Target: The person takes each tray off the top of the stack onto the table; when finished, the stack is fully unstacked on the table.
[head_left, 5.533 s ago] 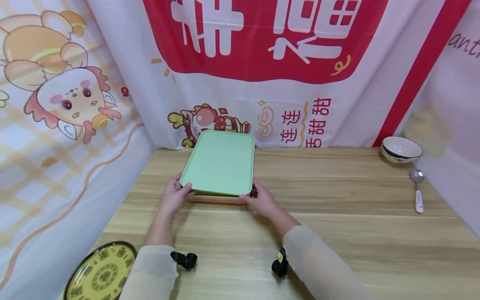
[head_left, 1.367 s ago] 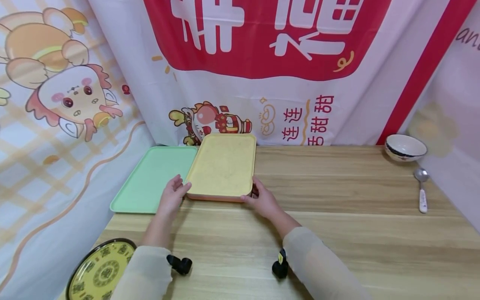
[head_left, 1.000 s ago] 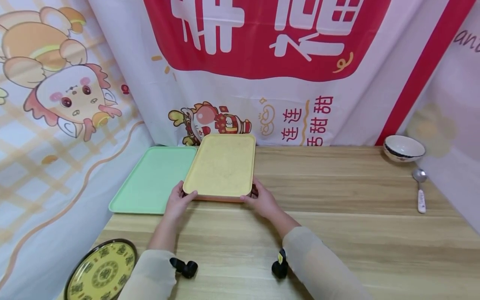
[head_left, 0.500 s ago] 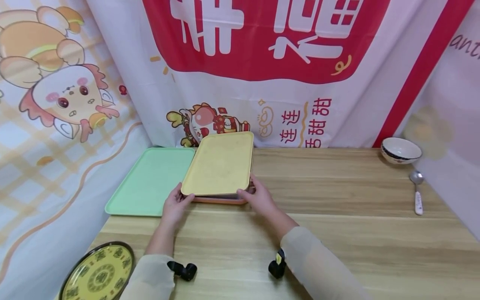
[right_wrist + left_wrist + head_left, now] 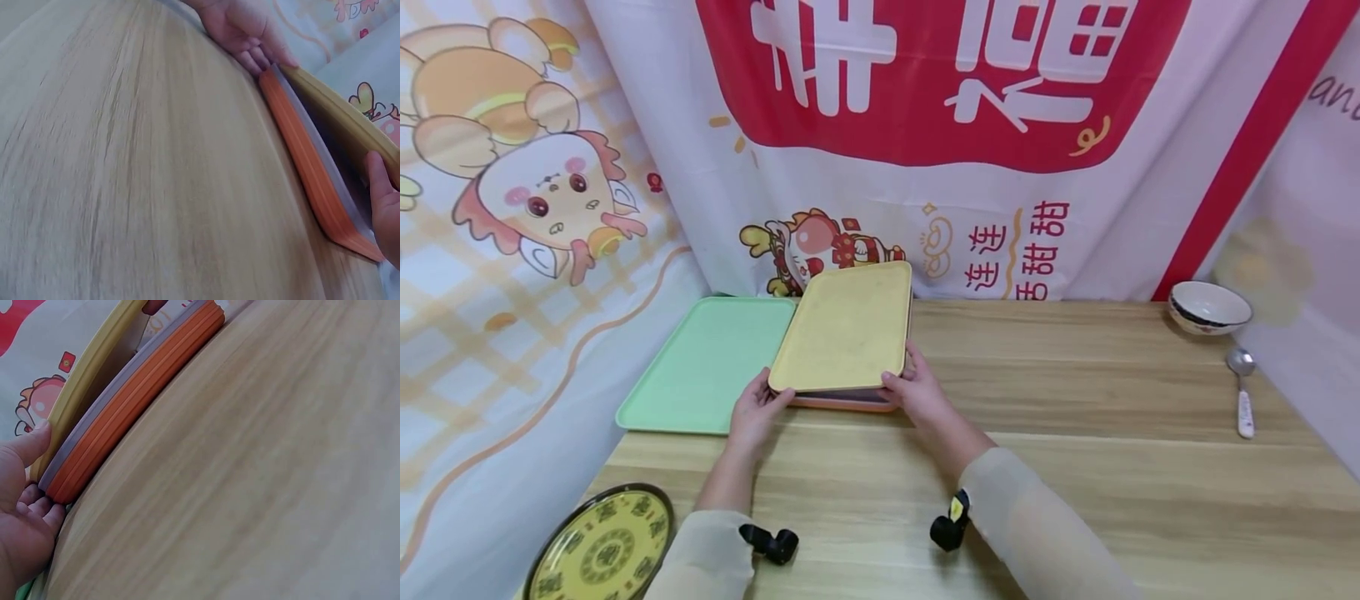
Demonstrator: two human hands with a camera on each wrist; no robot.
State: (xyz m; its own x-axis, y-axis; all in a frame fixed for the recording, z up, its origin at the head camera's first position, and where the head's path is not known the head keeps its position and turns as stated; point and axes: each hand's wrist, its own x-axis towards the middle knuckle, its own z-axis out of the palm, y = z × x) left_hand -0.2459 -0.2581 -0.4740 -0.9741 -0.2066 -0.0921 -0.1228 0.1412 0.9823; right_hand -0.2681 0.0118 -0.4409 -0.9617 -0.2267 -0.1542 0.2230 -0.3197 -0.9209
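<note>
Head view: hands [image 5: 919,392] hold a yellow tray [image 5: 847,329]; cloth [image 5: 842,179] reads "甜甜".

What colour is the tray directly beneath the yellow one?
The tray is greyish purple; its rim shows best in the left wrist view.

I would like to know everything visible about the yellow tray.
The yellow tray is a shallow, round-cornered rectangle with a low rim and faint smudges, apparently plastic. It is tilted, its near right corner clear of the tray stack, purple over orange, beneath. The left hand holds its near left corner, the right hand its near right one.
</note>
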